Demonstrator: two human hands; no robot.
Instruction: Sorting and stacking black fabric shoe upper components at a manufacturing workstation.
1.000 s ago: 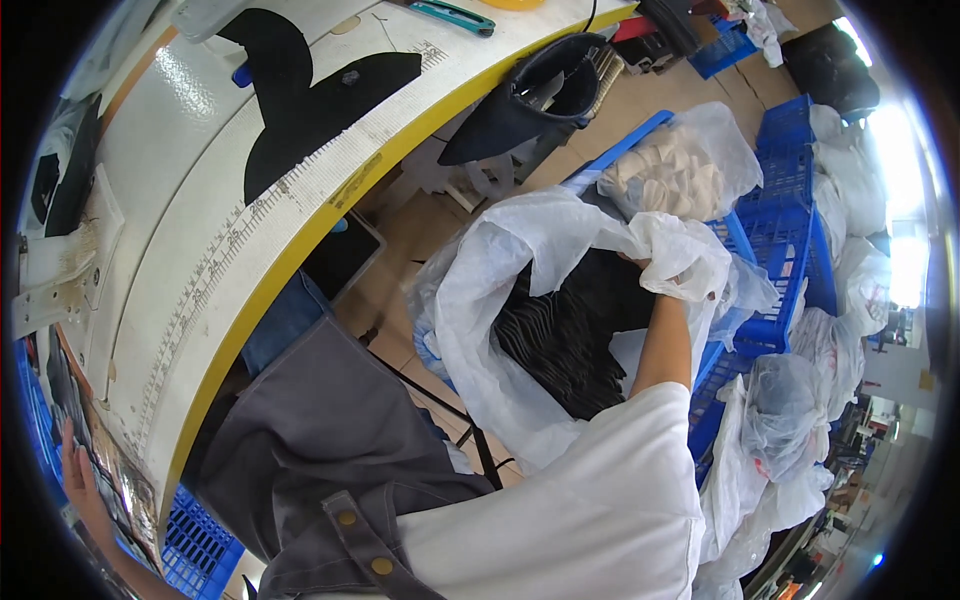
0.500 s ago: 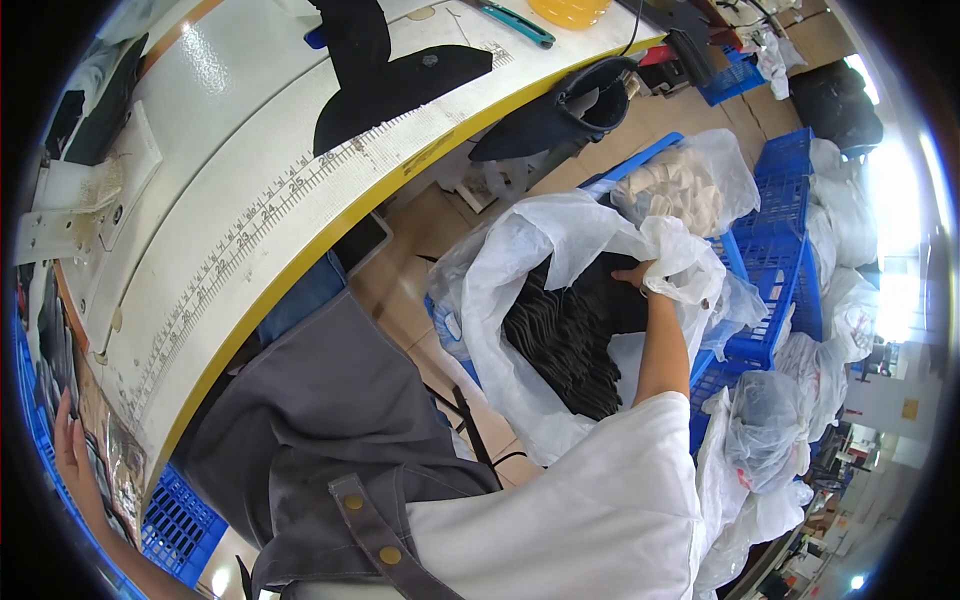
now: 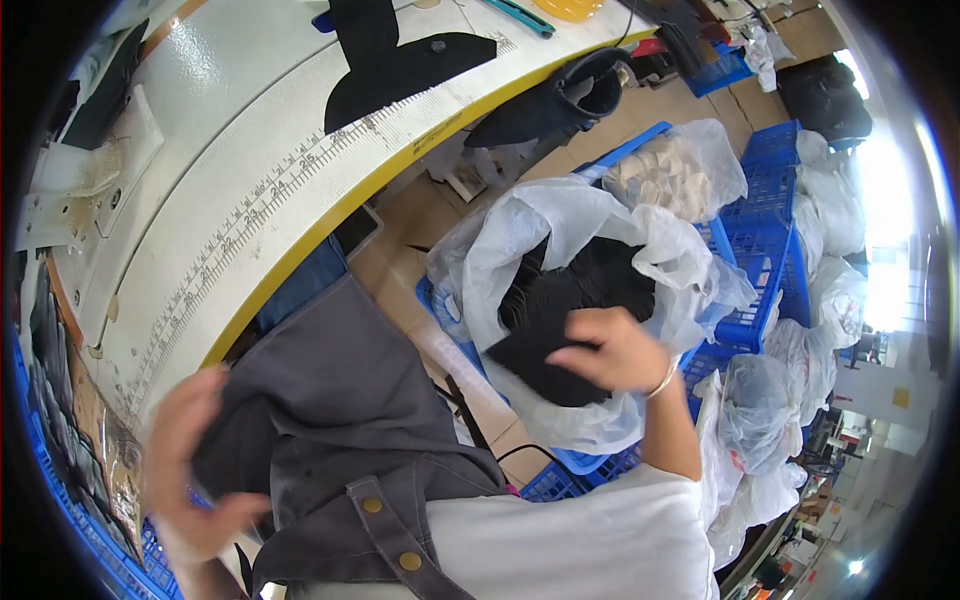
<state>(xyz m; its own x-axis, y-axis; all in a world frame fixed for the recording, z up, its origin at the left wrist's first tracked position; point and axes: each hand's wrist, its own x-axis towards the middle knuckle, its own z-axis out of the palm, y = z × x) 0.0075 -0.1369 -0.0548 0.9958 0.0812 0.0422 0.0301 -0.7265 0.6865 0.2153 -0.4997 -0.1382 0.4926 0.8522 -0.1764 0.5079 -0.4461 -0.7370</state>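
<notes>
My right hand (image 3: 618, 352) is closed on a black fabric piece (image 3: 548, 345), its thumb lying across the top. The piece is over a white plastic bag (image 3: 500, 225) whose mouth is spread wide. Inside the bag lie stacked black fabric pieces (image 3: 615, 275). My left hand (image 3: 185, 465), smeared by motion, is at the left of my grey apron (image 3: 350, 400), thumb and fingers well apart, with nothing plainly in it. Across the white table (image 3: 240, 110) a black cut fabric shape (image 3: 400, 75) lies flat near the ruler markings.
A yellow edge (image 3: 290, 275) borders the table, with a teal cutter (image 3: 520, 18) on top. Blue crates (image 3: 765, 240) and a bag of beige pieces (image 3: 665, 180) stand beyond the open bag. More bagged goods (image 3: 755, 400) line the right. Dark pieces (image 3: 70, 400) fill a crate at far left.
My right hand has come out of the bag toward me with a black fabric piece. My left hand has moved from the far-left crate to beside my apron.
</notes>
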